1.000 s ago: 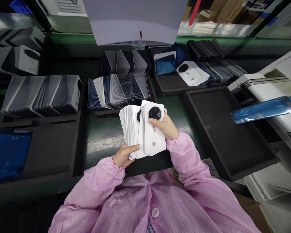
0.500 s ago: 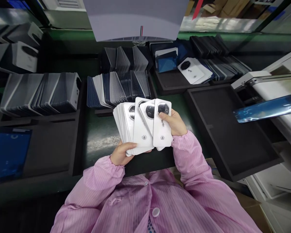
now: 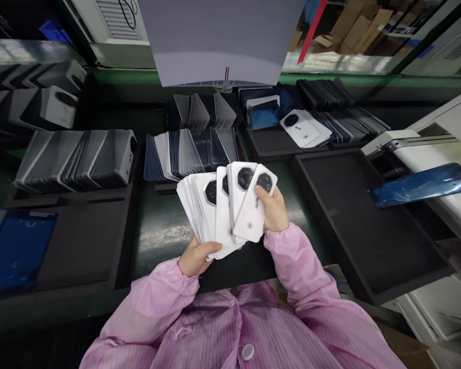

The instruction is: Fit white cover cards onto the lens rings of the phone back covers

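A fan of thin white phone-back cards (image 3: 205,218), each printed with a dark round camera area, is spread between my hands above the dark bench. My left hand (image 3: 195,256) grips the lower left corner of the fan, thumb on top and the other fingers underneath. At the right side, my right hand (image 3: 275,211) pinches the tilted front card (image 3: 249,220), its thumb beside the camera print. That card overlaps the others at an angle. Most of my right fingers are hidden behind the cards.
Racks of upright cards (image 3: 192,154) stand just beyond my hands, with another row (image 3: 77,159) to the left. A black tray (image 3: 364,215) lies at the right, near a blue film-wrapped piece (image 3: 422,184). Blue sheets (image 3: 19,251) lie at far left.
The right card has tilted, its lower end swinging left over the fan. The cards behind it have shifted within the fan. The camera view has moved slightly.
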`<state>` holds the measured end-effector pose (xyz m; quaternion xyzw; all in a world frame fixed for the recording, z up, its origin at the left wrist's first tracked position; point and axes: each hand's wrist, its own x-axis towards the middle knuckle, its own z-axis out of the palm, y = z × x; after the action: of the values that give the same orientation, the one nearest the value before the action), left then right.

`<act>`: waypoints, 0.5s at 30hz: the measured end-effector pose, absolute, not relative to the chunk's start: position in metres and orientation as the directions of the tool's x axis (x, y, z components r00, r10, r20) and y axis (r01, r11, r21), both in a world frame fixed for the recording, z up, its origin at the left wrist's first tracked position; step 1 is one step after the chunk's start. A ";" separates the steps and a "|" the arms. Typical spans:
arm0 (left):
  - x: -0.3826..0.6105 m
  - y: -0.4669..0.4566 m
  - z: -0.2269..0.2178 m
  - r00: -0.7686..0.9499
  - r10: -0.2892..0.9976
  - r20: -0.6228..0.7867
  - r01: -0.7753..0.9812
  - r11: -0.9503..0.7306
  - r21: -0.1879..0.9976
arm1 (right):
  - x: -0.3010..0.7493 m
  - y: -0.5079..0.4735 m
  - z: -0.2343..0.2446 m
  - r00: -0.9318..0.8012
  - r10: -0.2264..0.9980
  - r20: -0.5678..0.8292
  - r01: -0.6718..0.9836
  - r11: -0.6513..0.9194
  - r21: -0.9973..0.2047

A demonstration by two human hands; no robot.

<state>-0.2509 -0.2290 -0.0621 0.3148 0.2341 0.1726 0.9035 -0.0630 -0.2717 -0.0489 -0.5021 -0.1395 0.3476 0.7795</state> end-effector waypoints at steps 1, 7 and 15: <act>-0.250 -0.230 -0.066 0.827 0.470 -0.309 -0.152 0.716 0.682 | -0.070 -0.269 -0.053 0.741 0.661 -0.115 -0.367 0.257 -0.894; -0.260 -0.227 -0.082 0.875 0.446 -0.187 -0.032 0.440 0.897 | -0.091 -0.271 -0.068 0.583 0.811 0.046 -0.195 0.195 -0.961; -0.274 -0.233 -0.085 0.842 0.537 -0.048 0.121 -0.101 0.987 | -0.101 -0.295 -0.087 0.103 0.823 0.559 0.050 0.557 -0.829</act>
<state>-0.2741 -0.2332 -0.0854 0.7234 0.2274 0.1649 0.6307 -0.1005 -0.2955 -0.0869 -0.3640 -0.5993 0.2986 0.6475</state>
